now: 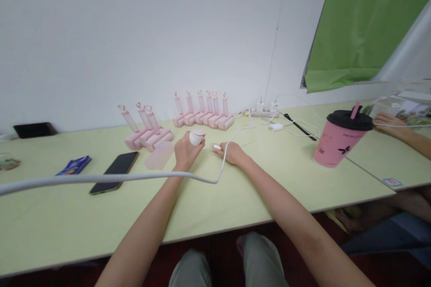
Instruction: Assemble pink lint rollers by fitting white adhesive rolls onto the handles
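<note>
My left hand (186,150) is wrapped round a white and pink cylinder (196,137), its pink end turned up. Just to the right, my right hand (232,152) pinches a small white piece (217,147) over the pale green table (215,202). A pink translucent sheet (159,155) lies left of my left hand. Behind it stands a group of pink pieces (153,136) with upright clear tubes and looped tops. A longer row of similar pieces (205,118) stands farther back, near the wall.
A phone (116,171) and a blue packet (74,165) lie at the left. A white cable (134,176) crosses the near view. On the right are a pink cup (340,141), a charger (276,127), a black strap (299,126) and another person's hand (390,121).
</note>
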`<state>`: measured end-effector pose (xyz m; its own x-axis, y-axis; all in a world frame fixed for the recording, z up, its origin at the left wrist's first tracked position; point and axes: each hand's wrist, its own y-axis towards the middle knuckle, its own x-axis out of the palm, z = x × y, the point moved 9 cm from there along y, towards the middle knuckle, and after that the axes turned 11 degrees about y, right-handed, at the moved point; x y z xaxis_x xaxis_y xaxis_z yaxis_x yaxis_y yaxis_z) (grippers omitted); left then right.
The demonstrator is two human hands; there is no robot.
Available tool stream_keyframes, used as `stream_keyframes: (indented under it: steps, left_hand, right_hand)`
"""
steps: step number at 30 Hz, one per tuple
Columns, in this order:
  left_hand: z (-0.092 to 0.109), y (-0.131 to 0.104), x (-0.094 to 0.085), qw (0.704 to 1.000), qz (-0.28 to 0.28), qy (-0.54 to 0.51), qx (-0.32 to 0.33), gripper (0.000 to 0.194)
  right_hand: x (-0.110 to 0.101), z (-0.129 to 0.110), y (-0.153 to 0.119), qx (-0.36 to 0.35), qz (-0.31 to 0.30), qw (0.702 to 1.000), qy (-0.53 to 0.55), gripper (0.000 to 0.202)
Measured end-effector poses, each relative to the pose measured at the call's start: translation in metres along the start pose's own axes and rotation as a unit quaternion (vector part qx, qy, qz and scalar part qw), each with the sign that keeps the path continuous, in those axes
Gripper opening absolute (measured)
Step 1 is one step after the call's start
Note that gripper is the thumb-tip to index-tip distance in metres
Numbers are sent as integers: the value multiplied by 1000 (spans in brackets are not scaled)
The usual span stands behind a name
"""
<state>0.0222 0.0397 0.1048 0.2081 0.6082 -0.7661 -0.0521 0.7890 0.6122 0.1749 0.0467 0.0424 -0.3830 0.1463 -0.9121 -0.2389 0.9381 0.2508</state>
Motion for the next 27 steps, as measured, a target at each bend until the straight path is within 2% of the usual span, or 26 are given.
stream_keyframes:
  steps: [3, 7, 10, 14, 18, 20, 22, 24, 27]
  left_hand:
    - [-4, 2, -3, 1000, 6, -8, -20, 50]
    - [-11, 5, 8, 998, -36, 42, -17, 50]
    - [-13, 2, 17, 992, -52, 111, 33, 50]
    - [-10, -5, 30, 977, -48, 174, 115, 52]
    - [-13, -6, 45, 973, -55, 185, 128, 56]
    - [-14, -5, 47, 974, -58, 175, 131, 61]
    - [-3, -5, 41, 970, -43, 156, 180, 62]
    - [16, -11, 29, 957, -14, 128, 261, 63]
    - [45, -24, 14, 931, 9, 78, 357, 67]
  right_hand:
    - [-13, -1, 0, 5, 56, 998, -15, 48]
    - [-15, 8, 0, 42, 51, 997, -41, 40]
    - [-10, 20, 0, 59, 49, 996, -44, 32]
    - [-2, 29, 2, 33, 65, 996, -45, 32]
    - [6, 33, 4, 14, 50, 998, -43, 36]
    - [6, 33, 4, 7, 44, 998, -41, 34]
    - [1, 29, 3, -9, 53, 998, -36, 33]
    - [-8, 16, 1, -50, 72, 996, -25, 34]
    - [-21, -20, -5, -171, 92, 981, -1, 35]
